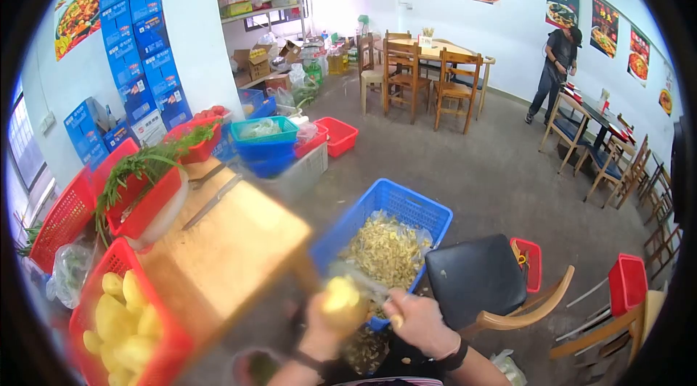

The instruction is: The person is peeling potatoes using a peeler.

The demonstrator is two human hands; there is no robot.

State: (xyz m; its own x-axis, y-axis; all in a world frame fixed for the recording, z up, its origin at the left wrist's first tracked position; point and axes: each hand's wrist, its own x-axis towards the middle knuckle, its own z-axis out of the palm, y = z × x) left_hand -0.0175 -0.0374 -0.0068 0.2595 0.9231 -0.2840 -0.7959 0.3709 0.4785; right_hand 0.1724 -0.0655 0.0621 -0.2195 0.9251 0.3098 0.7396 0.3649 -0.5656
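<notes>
My left hand (pixel 323 328) is wrapped round a potato (pixel 343 304), whose pale yellow flesh shows on top. Closed fingers of my right hand (pixel 428 324) grip a peeler (pixel 374 286); its grey working end lies against or just beside the potato, blurred by motion. Below and beyond both hands stands a blue plastic basket (pixel 406 202) holding a heap of potato peelings (pixel 385 248). To the left, a red basket (pixel 170 328) holds several peeled yellow potatoes (pixel 120 317).
A wooden table (pixel 247 241) at left carries a knife (pixel 212 201) and a red basket with green stalks (pixel 145 161). A black-seated chair (pixel 475 277) stands close on the right. Farther off are a dining table (pixel 435 47), stacked blue boxes (pixel 149 45) and a standing person (pixel 559 59).
</notes>
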